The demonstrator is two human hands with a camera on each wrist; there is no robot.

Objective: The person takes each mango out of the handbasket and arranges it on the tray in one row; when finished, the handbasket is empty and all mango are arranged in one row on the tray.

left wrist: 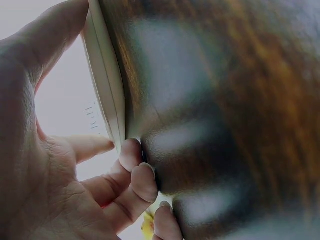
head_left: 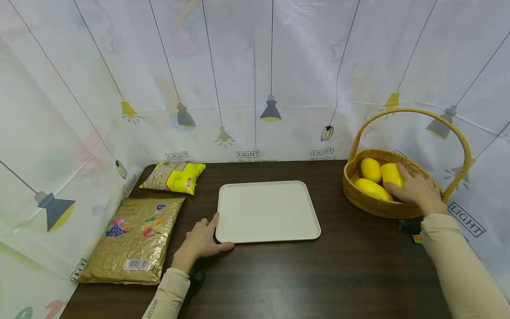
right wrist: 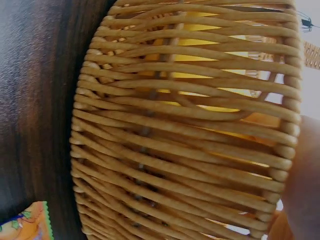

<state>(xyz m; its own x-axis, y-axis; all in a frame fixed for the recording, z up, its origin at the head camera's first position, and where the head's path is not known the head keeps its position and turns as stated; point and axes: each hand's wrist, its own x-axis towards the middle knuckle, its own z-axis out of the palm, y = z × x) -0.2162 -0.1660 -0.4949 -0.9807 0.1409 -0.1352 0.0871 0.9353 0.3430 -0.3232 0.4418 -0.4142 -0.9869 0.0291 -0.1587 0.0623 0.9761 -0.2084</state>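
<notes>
yellow object (head_left: 391, 175) between right fingers (head_left: 404, 172), inside basket (head_left: 360, 201)

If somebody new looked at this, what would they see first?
Probably the three bright yellow things inside the wicker basket, on the right side of the dark table. After that, maybe the big shiny gold bag lying on the left, then the pale tray in the middle.
</notes>
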